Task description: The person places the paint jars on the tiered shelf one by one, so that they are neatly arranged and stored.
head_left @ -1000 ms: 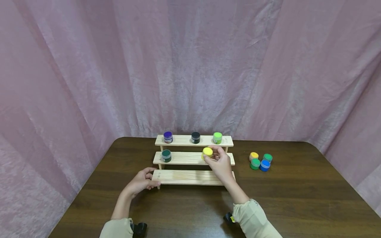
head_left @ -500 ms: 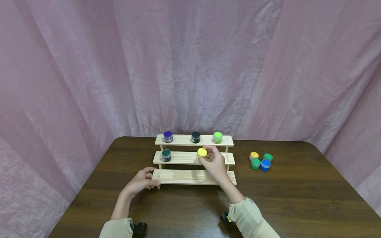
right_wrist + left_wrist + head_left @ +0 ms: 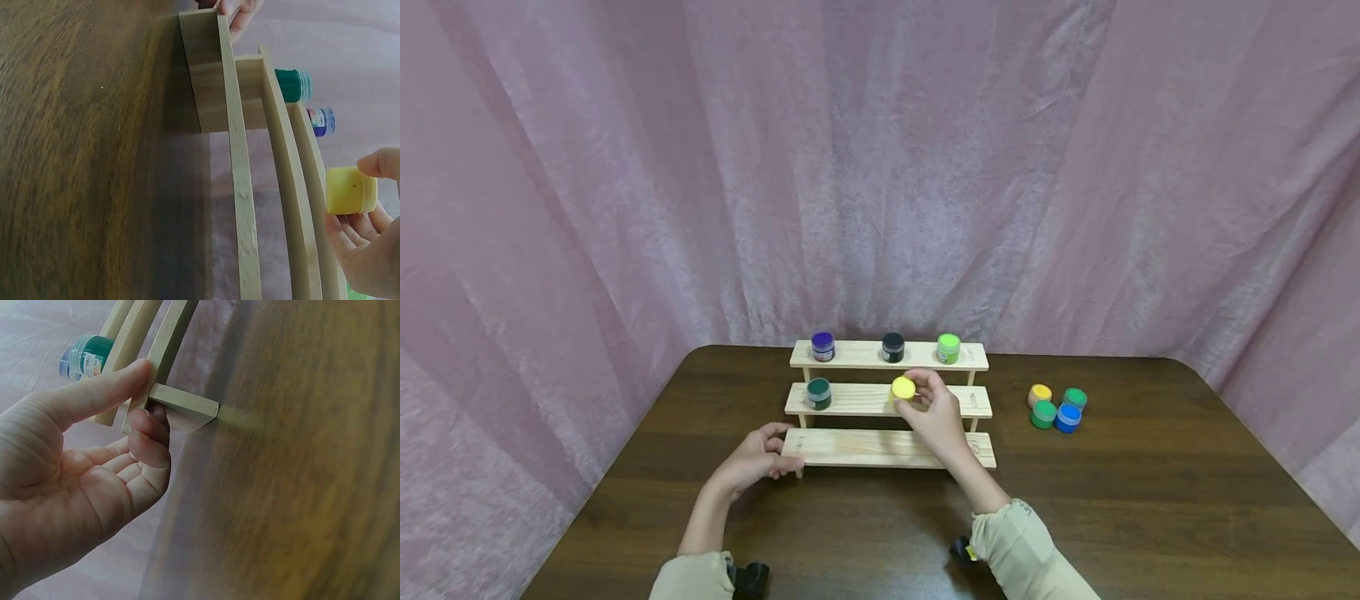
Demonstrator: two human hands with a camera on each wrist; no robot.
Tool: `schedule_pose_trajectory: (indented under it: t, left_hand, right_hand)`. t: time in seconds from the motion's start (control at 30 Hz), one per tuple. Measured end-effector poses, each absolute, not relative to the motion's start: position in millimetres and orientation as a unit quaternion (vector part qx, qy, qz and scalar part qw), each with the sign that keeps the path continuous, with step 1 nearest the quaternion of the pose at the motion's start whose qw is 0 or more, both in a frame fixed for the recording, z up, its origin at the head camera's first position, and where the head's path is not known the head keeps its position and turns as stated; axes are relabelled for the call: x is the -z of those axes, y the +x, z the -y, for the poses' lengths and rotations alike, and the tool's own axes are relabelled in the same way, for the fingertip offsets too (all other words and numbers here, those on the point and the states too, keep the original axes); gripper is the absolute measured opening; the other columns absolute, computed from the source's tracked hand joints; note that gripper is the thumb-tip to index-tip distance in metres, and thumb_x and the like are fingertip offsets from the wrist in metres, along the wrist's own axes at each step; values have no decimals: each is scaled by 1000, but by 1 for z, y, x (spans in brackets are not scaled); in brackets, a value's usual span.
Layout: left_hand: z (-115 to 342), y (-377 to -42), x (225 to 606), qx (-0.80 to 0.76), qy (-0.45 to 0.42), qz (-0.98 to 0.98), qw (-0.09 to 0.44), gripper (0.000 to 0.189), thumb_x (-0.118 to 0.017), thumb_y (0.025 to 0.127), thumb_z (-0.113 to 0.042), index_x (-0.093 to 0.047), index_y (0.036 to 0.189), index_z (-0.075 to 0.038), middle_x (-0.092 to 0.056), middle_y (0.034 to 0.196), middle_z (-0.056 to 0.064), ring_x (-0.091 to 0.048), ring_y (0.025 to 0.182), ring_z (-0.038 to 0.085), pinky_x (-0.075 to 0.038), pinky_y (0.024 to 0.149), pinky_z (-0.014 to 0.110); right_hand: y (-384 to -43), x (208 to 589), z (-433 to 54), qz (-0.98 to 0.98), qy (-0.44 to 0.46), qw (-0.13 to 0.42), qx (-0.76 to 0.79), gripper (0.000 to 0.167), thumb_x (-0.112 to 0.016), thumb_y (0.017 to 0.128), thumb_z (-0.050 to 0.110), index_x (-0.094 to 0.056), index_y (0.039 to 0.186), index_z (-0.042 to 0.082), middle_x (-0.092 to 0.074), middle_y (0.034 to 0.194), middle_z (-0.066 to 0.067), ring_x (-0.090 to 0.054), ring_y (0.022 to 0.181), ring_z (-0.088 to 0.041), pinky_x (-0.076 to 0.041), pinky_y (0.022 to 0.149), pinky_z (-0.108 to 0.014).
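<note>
My right hand (image 3: 936,414) pinches a yellow paint jar (image 3: 902,389) between thumb and fingers, over the middle step of a three-step wooden rack (image 3: 865,447). In the right wrist view the jar's yellow side (image 3: 344,190) faces the camera, near the step edges. With thumb on top and fingers curled beneath, my left hand (image 3: 752,460) grips the left end of the lowest step. A dark green jar (image 3: 818,393) stands at the left of the middle step. Along the top step stand a purple jar (image 3: 823,347), a black jar (image 3: 892,347) and a light green jar (image 3: 948,348).
Right of the rack, a cluster of jars stands on the dark wooden table (image 3: 1150,467): an orange-yellow one (image 3: 1040,395), a blue one (image 3: 1067,417) and two green ones (image 3: 1042,414). A pink curtain (image 3: 880,167) hangs behind the table.
My right hand has moved left along the middle step with the yellow paint jar, slowing over the last half second. My left hand has stayed on the rack's end.
</note>
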State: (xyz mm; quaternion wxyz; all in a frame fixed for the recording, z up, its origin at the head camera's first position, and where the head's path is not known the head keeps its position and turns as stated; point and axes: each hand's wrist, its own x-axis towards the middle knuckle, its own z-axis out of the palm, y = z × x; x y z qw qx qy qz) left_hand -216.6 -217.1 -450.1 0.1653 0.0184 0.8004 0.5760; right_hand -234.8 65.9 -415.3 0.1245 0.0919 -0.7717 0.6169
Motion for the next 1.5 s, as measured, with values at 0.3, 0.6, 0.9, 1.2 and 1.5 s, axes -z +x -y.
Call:
schedule_pose_trajectory:
  t: [0.3, 0.6, 0.9, 1.2, 1.5]
  left_hand:
    - [217, -217, 450, -573, 18, -803, 163, 75, -72, 82, -7, -32, 142, 12, -61, 81, 4, -51, 70, 16, -43, 63, 26]
    - [217, -218, 452, -575, 16, -801, 166, 76, -73, 82, -7, -31, 142, 11, -62, 84, 6, -52, 71, 16, -44, 64, 26]
    - [218, -219, 452, -575, 19, -801, 165, 75, -73, 82, -7, -31, 142, 12, -62, 83, 5, -52, 71, 15, -44, 64, 26]
    - [218, -219, 451, -570, 19, -805, 163, 74, -73, 82, -7, -33, 141, 11, -62, 83, 5, -53, 71, 16, -45, 65, 27]
    - [217, -218, 451, -574, 21, -802, 164, 75, -73, 81, -7, -33, 142, 11, -62, 82, 4, -52, 70, 15, -44, 64, 26]
  right_hand:
    - [-235, 417, -62, 776, 83, 124, -613, 38, -70, 80, 0, -58, 115, -4, -64, 118, -23, -64, 111, -35, -51, 97, -42]
    - [-237, 423, -61, 781, 84, 124, -607, 37, -71, 79, 0, -57, 114, -4, -64, 117, -23, -65, 111, -36, -52, 95, -43]
    - [-237, 424, -60, 779, 91, 121, -608, 37, -71, 80, -1, -57, 114, -5, -64, 116, -23, -65, 111, -36, -53, 94, -42]
    - [-238, 422, -58, 780, 96, 116, -607, 40, -71, 81, -1, -56, 117, -7, -62, 119, -26, -63, 113, -38, -51, 96, -46]
    - [-239, 425, -59, 794, 105, 123, -586, 38, -71, 82, 0, -57, 117, -5, -64, 117, -23, -65, 108, -36, -53, 93, -43]
